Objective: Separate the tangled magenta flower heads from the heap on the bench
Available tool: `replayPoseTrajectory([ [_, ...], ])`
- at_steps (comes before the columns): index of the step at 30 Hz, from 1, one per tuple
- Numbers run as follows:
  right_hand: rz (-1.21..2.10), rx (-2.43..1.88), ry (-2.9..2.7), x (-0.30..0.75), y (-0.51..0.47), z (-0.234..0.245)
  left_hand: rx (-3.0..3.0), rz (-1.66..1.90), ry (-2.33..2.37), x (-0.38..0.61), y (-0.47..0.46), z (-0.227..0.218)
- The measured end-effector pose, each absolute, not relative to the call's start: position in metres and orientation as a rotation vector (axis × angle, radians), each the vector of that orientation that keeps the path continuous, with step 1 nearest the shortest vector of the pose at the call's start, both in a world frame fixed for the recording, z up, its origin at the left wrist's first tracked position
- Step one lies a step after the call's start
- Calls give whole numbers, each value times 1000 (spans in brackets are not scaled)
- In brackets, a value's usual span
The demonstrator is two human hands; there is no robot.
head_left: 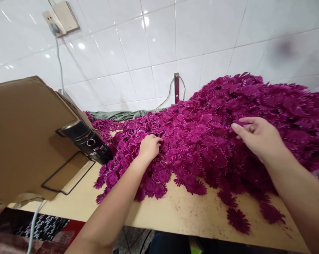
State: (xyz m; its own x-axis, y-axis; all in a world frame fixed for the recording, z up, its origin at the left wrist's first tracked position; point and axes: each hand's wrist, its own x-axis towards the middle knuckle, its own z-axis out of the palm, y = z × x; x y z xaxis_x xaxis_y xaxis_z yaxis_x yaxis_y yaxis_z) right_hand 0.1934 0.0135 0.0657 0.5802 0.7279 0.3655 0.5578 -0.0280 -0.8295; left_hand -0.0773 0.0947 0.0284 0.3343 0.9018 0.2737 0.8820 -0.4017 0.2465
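A large heap of magenta fabric flower heads (228, 116) covers most of the wooden table (180, 211) and rises toward the right against the wall. My left hand (149, 146) rests knuckles-up on the left part of the heap, fingers curled down into the flowers; what they hold is hidden. My right hand (257, 135) hovers over the middle of the heap, thumb and fingers brought together in a pinch, with nothing clearly visible between them.
A black heat gun (86, 141) sits on a wire stand (66, 173) at the left, beside a large cardboard sheet (21, 137). A white tiled wall (159, 46) backs the table, with a socket (60, 17) and cord. Green cloth (117, 114) lies at the back.
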Motion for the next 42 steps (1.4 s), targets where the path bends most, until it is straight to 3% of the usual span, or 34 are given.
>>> replayPoseTrajectory([
  [3, 34, -1904, -1259, 196, 11, 69, 2594, 501, 1695, -76, 104, 16],
  [7, -102, -1799, -1428, 187, 0, 69, 2606, 518, 1727, -70, 112, 18],
  [15, 62, -1583, -1603, 164, -13, 71, 2339, 765, 1835, -88, 135, 61],
  [19, 295, -1554, -1625, 143, -16, 77, 2226, 891, 1796, -92, 133, 72],
  [22, 705, -1501, -1532, 127, -18, 76, 2234, 1030, 1674, -81, 102, 68],
  [25, 1205, -1416, -1299, 110, -18, 68, 2366, 1229, 1131, -62, 54, 54],
  [27, 1365, -1374, -1198, 102, -16, 62, 2469, 1310, 913, -50, 26, 45],
  [31, 1264, -1251, -1294, 100, -13, 51, 2489, 1359, 810, -38, -3, 35],
  [38, 922, -1349, -1503, 104, -20, 44, 2005, 1353, 1057, -31, -22, 23],
  [42, 711, -1443, -1571, 100, -28, 36, 1754, 1115, 1066, -26, -22, 17],
])
